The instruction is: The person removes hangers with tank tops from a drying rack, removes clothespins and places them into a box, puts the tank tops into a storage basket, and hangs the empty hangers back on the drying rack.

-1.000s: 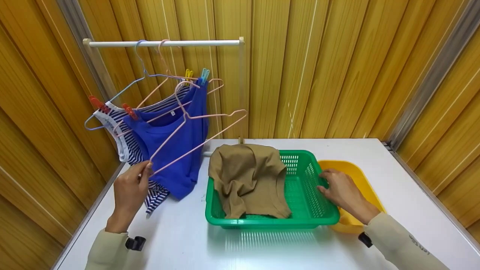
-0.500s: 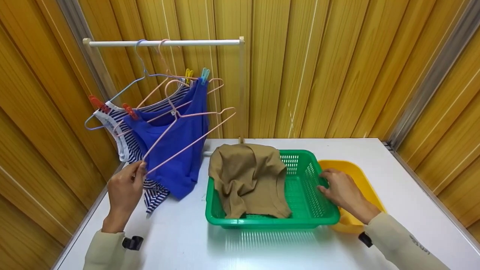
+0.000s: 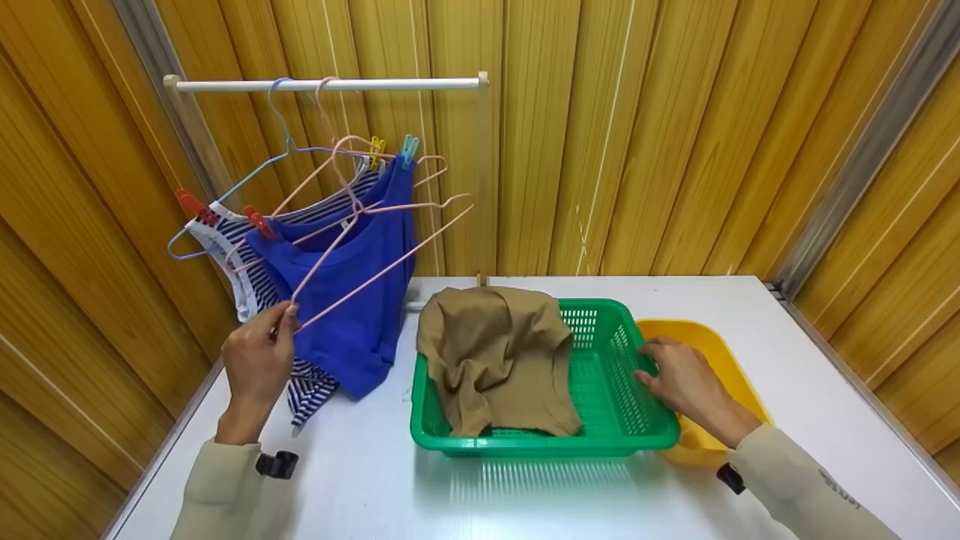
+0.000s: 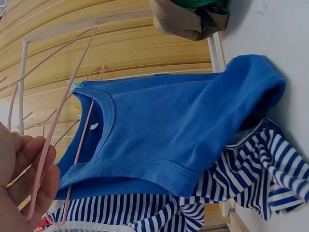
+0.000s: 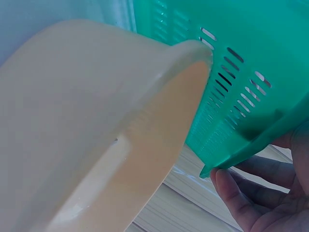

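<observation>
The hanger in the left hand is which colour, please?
The hanger is pink, seen best in the head view.

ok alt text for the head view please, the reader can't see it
A person's left grip holds a bare pink clothes hanger in front of a blue sleeveless top and a striped top hanging on a rack. The right grip holds the rim of a green basket with a brown garment partly inside.
</observation>
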### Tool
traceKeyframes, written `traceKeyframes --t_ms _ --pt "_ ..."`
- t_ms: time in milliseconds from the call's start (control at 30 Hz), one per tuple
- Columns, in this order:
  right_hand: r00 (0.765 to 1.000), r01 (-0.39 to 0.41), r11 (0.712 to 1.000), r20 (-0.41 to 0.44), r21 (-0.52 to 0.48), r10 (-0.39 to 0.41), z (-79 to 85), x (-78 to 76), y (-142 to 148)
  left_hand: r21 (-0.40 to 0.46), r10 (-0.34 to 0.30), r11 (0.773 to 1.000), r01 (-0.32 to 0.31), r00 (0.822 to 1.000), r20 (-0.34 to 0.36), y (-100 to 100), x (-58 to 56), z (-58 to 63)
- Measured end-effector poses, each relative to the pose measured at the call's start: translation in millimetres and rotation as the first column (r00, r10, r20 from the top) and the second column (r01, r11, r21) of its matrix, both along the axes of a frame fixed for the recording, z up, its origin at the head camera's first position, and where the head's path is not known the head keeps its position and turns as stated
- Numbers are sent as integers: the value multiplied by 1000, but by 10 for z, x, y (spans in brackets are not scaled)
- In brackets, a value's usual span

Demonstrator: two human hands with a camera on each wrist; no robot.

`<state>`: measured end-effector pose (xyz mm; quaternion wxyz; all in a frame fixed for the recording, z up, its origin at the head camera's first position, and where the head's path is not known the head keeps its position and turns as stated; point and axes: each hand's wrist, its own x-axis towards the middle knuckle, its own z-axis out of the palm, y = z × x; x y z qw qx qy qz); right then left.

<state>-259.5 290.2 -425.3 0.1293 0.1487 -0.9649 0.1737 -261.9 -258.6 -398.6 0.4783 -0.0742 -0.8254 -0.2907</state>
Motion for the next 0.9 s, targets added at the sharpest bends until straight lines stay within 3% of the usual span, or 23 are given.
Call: traceKeyframes --t_ms 433,900 --pt "999 5 1000 32 -4 -5 20 4 -19 65 -21 998 24 999 -33 234 -215 293" --pt "1000 7 1000 -1 5 -7 -5 2 -14 139 -28 990 25 999 21 459 -383 470"
